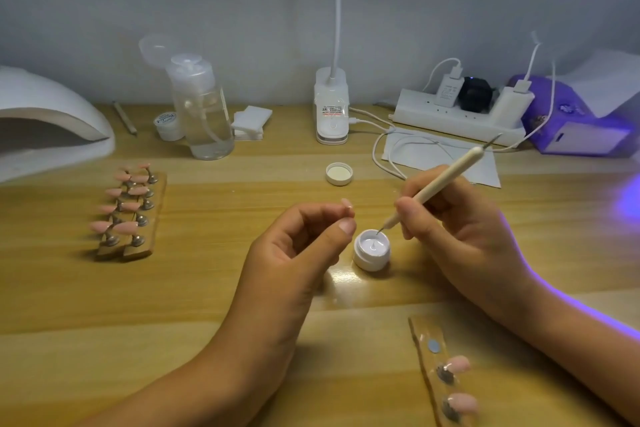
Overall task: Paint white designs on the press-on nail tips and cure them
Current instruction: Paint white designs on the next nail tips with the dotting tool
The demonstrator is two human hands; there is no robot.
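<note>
My left hand (304, 239) pinches a pink nail tip (346, 203) between thumb and fingers, just left of a small white jar of white gel (371, 250). In my right hand (460, 225) is a cream dotting pen (440, 184), held like a pencil, its fine metal tip touching the gel at the jar's far rim. A wooden holder (424, 333) near the front right carries two pink tips (459, 365) and one bare magnet spot. Two more wooden holders (157, 215) at the left bear several pink tips (125, 227).
The jar's lid (339, 174) lies behind the jar. A white curing lamp (52, 121) stands far left, a glowing purple lamp (575, 121) far right. A pump bottle (202, 107), cotton pads (251, 121), a desk lamp base (330, 107), a power strip (457, 118) and cables (388, 156) line the back.
</note>
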